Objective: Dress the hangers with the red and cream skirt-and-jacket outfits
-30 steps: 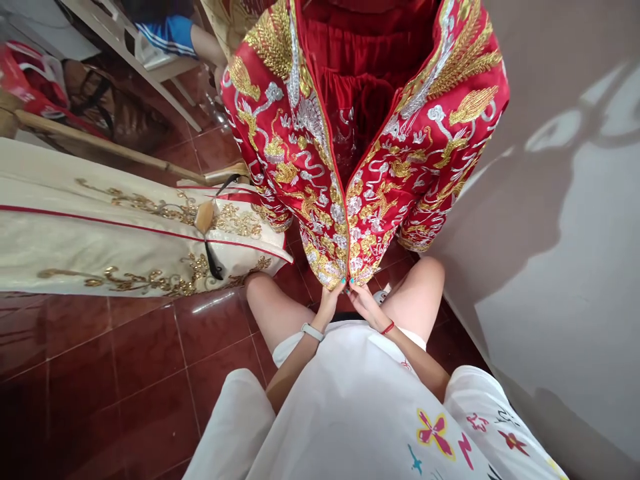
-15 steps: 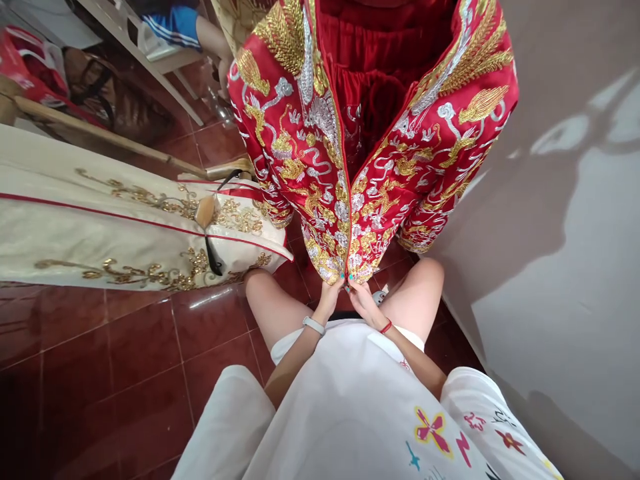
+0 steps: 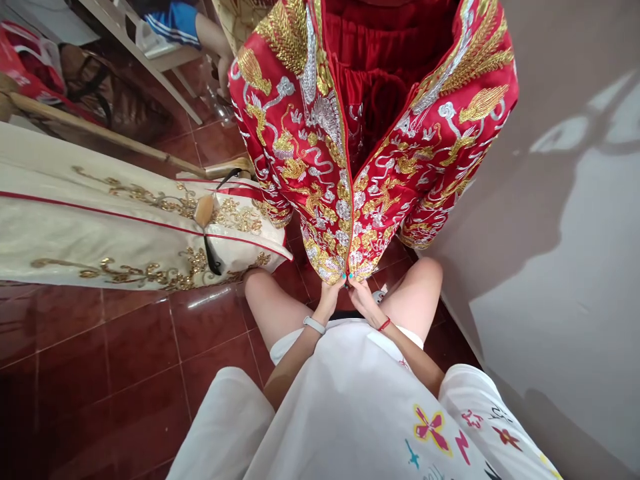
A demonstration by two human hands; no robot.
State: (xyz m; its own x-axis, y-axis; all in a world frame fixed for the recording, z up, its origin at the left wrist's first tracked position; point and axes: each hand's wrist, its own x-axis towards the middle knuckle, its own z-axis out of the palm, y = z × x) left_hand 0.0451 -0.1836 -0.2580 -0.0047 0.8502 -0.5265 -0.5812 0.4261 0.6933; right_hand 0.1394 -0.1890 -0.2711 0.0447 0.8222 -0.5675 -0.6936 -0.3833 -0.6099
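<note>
In front of me hangs a red jacket [image 3: 320, 160], thickly embroidered in gold and silver. Its front edges spread apart at the top and meet toward the bottom hem. My left hand [image 3: 330, 295] pinches the hem at one front edge, thumb on top. Close beside it, my right hand [image 3: 361, 297] pinches the hem at the other edge. The thumbs almost touch where the two edges come together. What lies under the fingertips is too small to make out. Gathered red fabric [image 3: 373, 57] shows inside the jacket's opening.
A cream garment [image 3: 135, 227] with gold embroidery and red piping lies to the left, near a bamboo pole [image 3: 100, 130]. Behind are a white chair [image 3: 175, 61], a seated person's leg [image 3: 213, 35] and bags [image 3: 95, 83]. A wall [image 3: 560, 267] rises at right, above red floor tiles [image 3: 140, 347].
Both hands keep their grip at the jacket's hem with hardly any movement. The camera view has shifted very slightly.
</note>
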